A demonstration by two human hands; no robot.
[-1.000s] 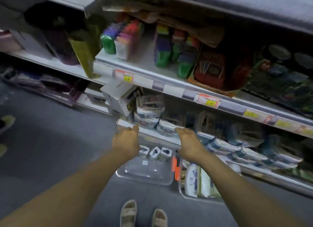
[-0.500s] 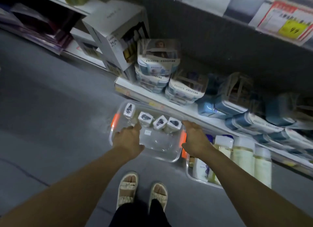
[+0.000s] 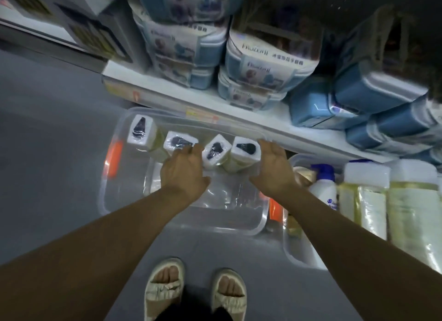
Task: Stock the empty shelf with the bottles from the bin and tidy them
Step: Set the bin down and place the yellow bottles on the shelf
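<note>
Grey shop flooring (image 3: 59,153) runs under a low white shelf (image 3: 239,116) stacked with blue and white boxed sets (image 3: 267,59); a clear plastic bin (image 3: 134,201) with orange latches sits on the floor just in front of the shelf edge; four cream bottles (image 3: 245,153) with white square caps stand in a row along its far wall, and the rest of the bin looks bare. Both arms reach down into it; the left hand (image 3: 184,170) lies over the second cap, fingers loosely together, tips touching it; the right hand (image 3: 271,167) is beside the fourth bottle, palm turned inward, fingers straight and together, seemingly touching the cap's side; neither grips yet. To the right a second clear tub (image 3: 294,251) holds taller bottles. By my judgement stocking is well along; these four remain to be lifted out, shelved and straightened; where the empty shelf lies I cannot tell.
</note>
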